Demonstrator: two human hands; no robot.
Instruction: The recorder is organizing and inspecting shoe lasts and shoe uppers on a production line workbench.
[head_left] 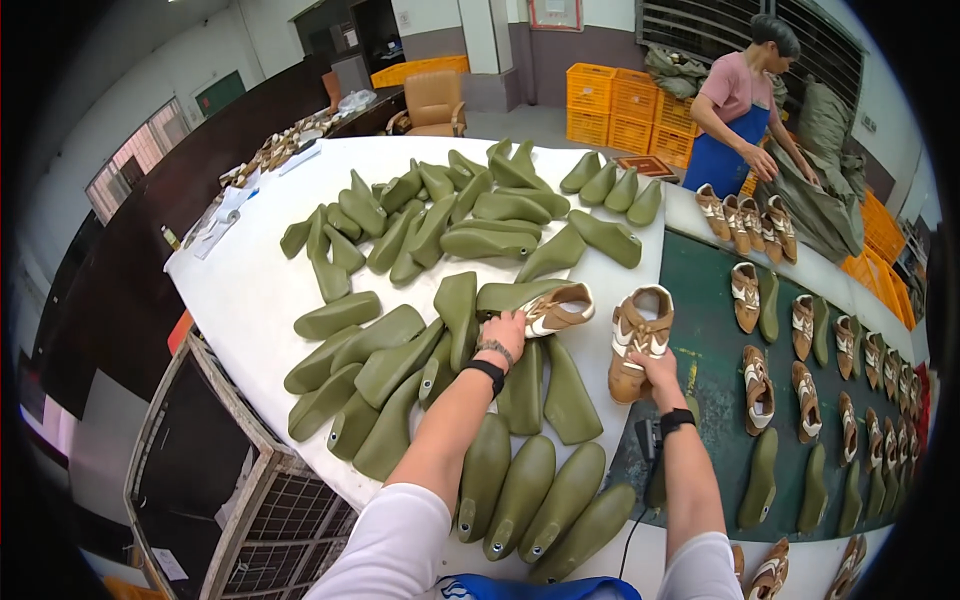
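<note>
Your left hand (503,331) clamps a shoe (556,308) at frame centre; your right hand (655,368) clasps another shoe's (637,340) heel. Both look light with soft uppers, so grip the firmer heels.

1. One view only, from a fisheye camera worn on the person's head.
2. It looks steeply down and forward over the white counter (250,290).
3. It sits close: both forearms enter from the near edge.
4. Far across the room a co-worker (740,110) and orange crates (610,100) show; straight edges bend toward the rim.
</note>
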